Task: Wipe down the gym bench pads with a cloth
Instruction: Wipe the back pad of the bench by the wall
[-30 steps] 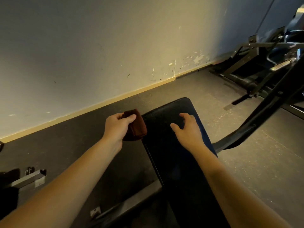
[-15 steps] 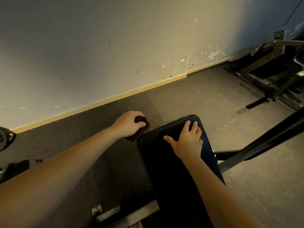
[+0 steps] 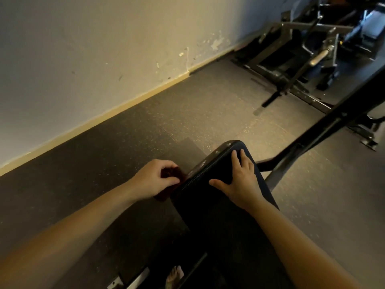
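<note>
A black bench pad (image 3: pixel 210 197) runs from the bottom of the view up to its rounded far end at centre. My left hand (image 3: pixel 154 178) grips a dark brown cloth (image 3: pixel 173 176) and holds it against the pad's left side edge, near the far end. Most of the cloth is hidden under my fingers. My right hand (image 3: pixel 239 180) lies flat on top of the pad with fingers straight, reaching toward the far end.
A black steel frame bar (image 3: pixel 325 130) slants up to the right from under the pad. Other gym machines (image 3: pixel 308 53) stand at the back right. A pale wall with a skirting board (image 3: pixel 116 107) runs along the left. A bare foot (image 3: pixel 175 276) shows at the bottom.
My left hand has brought the cloth down from beside the pad's top onto its left side edge. My right hand slid further toward the pad's far end. The view has swung right.
</note>
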The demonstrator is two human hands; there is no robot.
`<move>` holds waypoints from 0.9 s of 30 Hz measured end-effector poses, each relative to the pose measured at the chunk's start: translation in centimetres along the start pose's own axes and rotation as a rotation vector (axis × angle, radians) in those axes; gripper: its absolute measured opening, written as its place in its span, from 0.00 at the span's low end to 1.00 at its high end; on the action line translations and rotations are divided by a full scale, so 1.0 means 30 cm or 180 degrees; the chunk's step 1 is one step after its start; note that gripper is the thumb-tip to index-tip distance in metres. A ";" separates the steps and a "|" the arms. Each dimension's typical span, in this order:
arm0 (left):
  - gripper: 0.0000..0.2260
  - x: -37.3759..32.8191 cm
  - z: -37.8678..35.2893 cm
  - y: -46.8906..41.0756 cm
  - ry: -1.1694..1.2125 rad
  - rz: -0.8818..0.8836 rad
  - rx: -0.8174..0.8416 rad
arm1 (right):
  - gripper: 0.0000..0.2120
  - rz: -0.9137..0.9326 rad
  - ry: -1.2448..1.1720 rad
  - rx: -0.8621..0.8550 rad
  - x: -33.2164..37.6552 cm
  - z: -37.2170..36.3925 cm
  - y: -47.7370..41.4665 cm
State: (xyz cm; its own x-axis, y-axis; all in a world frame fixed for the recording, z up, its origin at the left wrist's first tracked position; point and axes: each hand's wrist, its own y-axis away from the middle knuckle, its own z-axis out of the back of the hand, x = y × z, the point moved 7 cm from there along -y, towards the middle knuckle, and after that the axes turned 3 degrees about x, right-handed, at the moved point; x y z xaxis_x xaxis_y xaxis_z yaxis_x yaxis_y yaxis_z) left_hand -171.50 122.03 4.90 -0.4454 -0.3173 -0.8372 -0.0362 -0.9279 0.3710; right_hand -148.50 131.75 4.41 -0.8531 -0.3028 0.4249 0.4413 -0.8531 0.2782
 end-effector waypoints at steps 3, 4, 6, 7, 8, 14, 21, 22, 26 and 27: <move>0.05 -0.031 0.003 -0.037 -0.0364 -0.0158 -0.0048 | 0.56 -0.0072 -0.0099 0.0084 0.000 -0.004 -0.001; 0.05 -0.064 -0.004 -0.075 -0.0417 -0.0261 -0.0136 | 0.56 -0.0079 -0.0121 0.0103 0.001 -0.005 -0.001; 0.06 -0.125 -0.031 -0.176 -0.0445 -0.0425 -0.0264 | 0.56 -0.0084 -0.0160 0.0109 0.003 -0.005 0.001; 0.08 -0.146 -0.046 -0.226 -0.0430 -0.0434 -0.0293 | 0.56 -0.0081 -0.0156 0.0104 0.005 -0.005 0.002; 0.09 -0.157 -0.058 -0.271 -0.0389 -0.0405 -0.0322 | 0.56 -0.0078 -0.0142 0.0099 0.005 -0.007 0.003; 0.06 -0.067 -0.013 -0.146 -0.0303 -0.0383 0.0043 | 0.55 -0.0031 -0.0142 0.0144 -0.003 -0.010 0.004; 0.07 -0.076 -0.019 -0.091 -0.0285 -0.0641 -0.0104 | 0.56 -0.0035 -0.0129 0.0216 -0.004 -0.021 -0.006; 0.07 -0.104 -0.037 -0.162 -0.0356 -0.0724 -0.0139 | 0.56 -0.0030 -0.0115 0.0210 -0.003 -0.020 -0.005; 0.10 -0.185 -0.067 -0.413 -0.0458 -0.0574 -0.0315 | 0.55 -0.0041 -0.0118 0.0189 0.009 -0.011 0.001; 0.10 -0.193 -0.068 -0.424 -0.0474 -0.0583 -0.0306 | 0.55 -0.0048 -0.0124 0.0185 0.010 -0.009 0.003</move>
State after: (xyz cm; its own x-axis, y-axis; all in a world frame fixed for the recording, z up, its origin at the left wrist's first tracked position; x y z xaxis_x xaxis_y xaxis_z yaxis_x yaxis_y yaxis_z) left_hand -166.63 135.27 4.20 -0.5664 -0.1166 -0.8158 -0.0463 -0.9839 0.1728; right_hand -148.78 131.48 4.31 -0.8489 -0.2723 0.4531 0.4448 -0.8311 0.3339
